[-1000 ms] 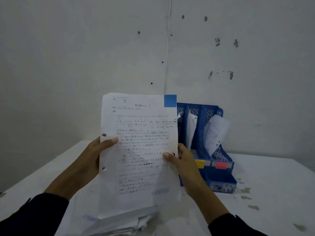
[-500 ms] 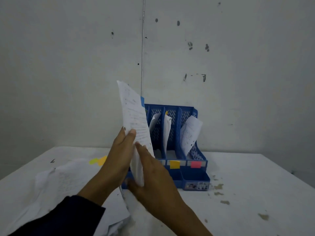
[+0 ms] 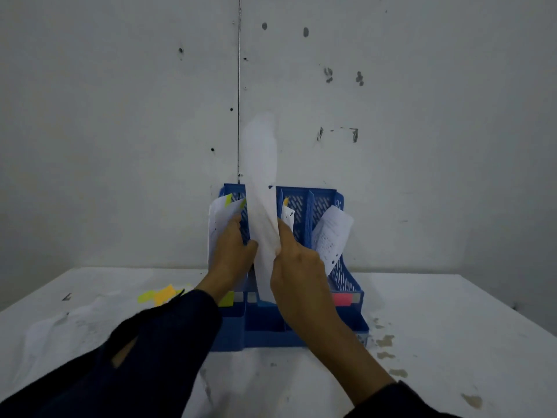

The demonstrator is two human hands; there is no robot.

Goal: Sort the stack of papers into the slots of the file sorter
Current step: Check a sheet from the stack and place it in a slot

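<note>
Blue file sorter (image 3: 337,267), four slots

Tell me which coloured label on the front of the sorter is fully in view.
The pink label, below the rightmost slot of the file sorter. The green one is half hidden by the left wrist.

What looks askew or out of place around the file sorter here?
The sheet in the rightmost slot of the blue file sorter slumps sideways, curling over the right wall. Brownish stains spot the table beside it. Both hands, left hand and right hand, hold a blurred sheet.
</note>
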